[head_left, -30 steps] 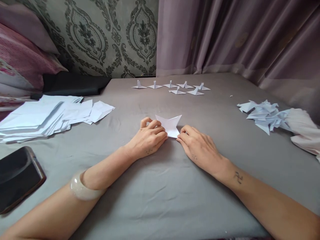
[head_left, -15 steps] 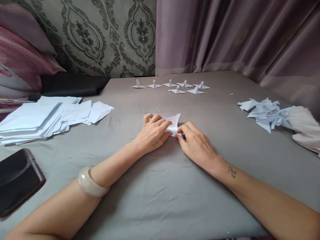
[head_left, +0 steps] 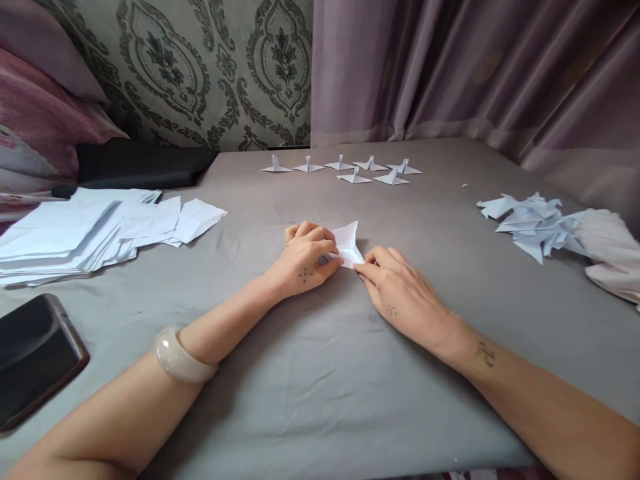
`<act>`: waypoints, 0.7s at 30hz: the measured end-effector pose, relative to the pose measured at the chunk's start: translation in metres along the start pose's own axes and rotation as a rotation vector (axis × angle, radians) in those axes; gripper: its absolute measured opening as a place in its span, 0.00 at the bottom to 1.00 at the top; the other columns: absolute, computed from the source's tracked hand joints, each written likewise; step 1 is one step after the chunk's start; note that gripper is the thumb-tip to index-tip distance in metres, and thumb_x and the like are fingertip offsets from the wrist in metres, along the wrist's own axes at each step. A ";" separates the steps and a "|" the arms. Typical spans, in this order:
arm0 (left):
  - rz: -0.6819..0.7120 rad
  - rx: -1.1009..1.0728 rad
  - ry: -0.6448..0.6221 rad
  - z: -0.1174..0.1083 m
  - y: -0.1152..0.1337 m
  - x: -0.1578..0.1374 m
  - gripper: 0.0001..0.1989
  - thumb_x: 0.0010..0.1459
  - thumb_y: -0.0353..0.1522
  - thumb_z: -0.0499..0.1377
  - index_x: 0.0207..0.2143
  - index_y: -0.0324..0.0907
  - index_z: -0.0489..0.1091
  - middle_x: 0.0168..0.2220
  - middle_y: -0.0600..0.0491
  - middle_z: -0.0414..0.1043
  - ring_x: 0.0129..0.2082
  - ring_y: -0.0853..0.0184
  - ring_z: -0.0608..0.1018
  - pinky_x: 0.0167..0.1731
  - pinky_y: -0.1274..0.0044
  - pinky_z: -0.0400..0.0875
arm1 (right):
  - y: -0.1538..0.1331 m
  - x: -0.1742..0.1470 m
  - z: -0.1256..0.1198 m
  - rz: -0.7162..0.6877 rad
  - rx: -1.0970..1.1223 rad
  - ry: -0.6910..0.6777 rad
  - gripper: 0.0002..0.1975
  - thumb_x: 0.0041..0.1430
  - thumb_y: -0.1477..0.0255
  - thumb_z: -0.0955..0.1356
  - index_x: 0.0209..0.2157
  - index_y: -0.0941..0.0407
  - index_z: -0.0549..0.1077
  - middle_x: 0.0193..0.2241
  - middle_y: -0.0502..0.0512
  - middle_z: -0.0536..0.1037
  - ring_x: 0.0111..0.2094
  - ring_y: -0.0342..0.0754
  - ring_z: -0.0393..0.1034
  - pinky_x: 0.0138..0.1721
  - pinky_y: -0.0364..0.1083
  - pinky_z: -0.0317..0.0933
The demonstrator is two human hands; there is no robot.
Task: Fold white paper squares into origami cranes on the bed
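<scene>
A small white sheet of folded paper [head_left: 349,241] lies at the middle of the grey cloth, its far corner standing up in a point. My left hand [head_left: 306,259] is closed on the paper's left side, thumb along the near edge and curled fingers over the top, hiding that part. With fingertips pressed together, my right hand [head_left: 400,280] pinches the near right corner. Behind, several folded paper cranes [head_left: 355,176] stand in two rows with their wings spread.
At left lie a stack of white paper [head_left: 65,230] and a dark phone [head_left: 40,360]. Several flat folded paper pieces [head_left: 535,220] are heaped at right beside a pale cloth [head_left: 610,247]. A black folded cloth [head_left: 145,163] rests at the back left, before the patterned wall.
My right hand has shifted slightly right, and its fingers have straightened at the paper's corner. More of the paper's right side shows. My left hand has moved slightly left.
</scene>
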State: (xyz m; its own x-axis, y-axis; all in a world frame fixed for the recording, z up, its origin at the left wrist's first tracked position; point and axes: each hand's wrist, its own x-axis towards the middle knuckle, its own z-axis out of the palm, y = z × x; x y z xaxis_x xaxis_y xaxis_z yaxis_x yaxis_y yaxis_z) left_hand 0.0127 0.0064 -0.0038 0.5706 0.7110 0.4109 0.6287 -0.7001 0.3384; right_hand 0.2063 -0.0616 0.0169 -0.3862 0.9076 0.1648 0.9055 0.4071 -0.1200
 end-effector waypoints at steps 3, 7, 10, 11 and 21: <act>-0.061 0.001 -0.004 0.004 -0.001 0.003 0.09 0.56 0.39 0.60 0.28 0.42 0.72 0.38 0.52 0.75 0.44 0.60 0.68 0.46 0.63 0.53 | 0.005 -0.005 -0.011 0.013 -0.050 -0.091 0.14 0.63 0.78 0.60 0.41 0.51 0.75 0.34 0.55 0.70 0.35 0.48 0.63 0.28 0.46 0.52; -0.074 0.001 -0.032 0.005 0.000 0.005 0.09 0.55 0.38 0.60 0.27 0.41 0.71 0.38 0.51 0.74 0.45 0.58 0.67 0.46 0.61 0.53 | 0.011 -0.009 -0.029 0.005 -0.034 -0.179 0.14 0.62 0.76 0.60 0.40 0.50 0.75 0.33 0.54 0.71 0.33 0.47 0.65 0.27 0.45 0.51; -0.062 0.002 -0.043 0.004 0.001 0.006 0.09 0.56 0.37 0.59 0.28 0.42 0.72 0.38 0.51 0.74 0.45 0.58 0.67 0.46 0.61 0.53 | 0.014 -0.007 -0.040 0.069 0.007 -0.184 0.14 0.62 0.74 0.59 0.36 0.50 0.76 0.31 0.53 0.73 0.31 0.46 0.66 0.29 0.45 0.52; -0.061 0.005 -0.045 0.004 0.001 0.006 0.08 0.56 0.37 0.59 0.28 0.42 0.72 0.38 0.51 0.74 0.45 0.58 0.67 0.46 0.61 0.52 | 0.015 -0.006 -0.042 0.089 0.014 -0.172 0.14 0.62 0.74 0.59 0.36 0.51 0.76 0.30 0.53 0.73 0.31 0.47 0.67 0.30 0.45 0.53; -0.107 -0.018 -0.089 0.000 0.001 0.006 0.09 0.56 0.38 0.59 0.31 0.43 0.74 0.40 0.51 0.75 0.46 0.59 0.67 0.47 0.63 0.51 | 0.009 0.004 -0.035 0.222 0.078 -0.195 0.09 0.62 0.71 0.60 0.34 0.53 0.72 0.32 0.52 0.74 0.31 0.45 0.68 0.30 0.44 0.53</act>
State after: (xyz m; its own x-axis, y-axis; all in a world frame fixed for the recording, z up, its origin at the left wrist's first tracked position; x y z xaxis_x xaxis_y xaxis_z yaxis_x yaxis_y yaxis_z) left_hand 0.0168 0.0102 -0.0007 0.5461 0.7840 0.2951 0.6792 -0.6206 0.3919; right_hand 0.2186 -0.0581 0.0505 -0.2138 0.9748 -0.0645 0.9581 0.1964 -0.2084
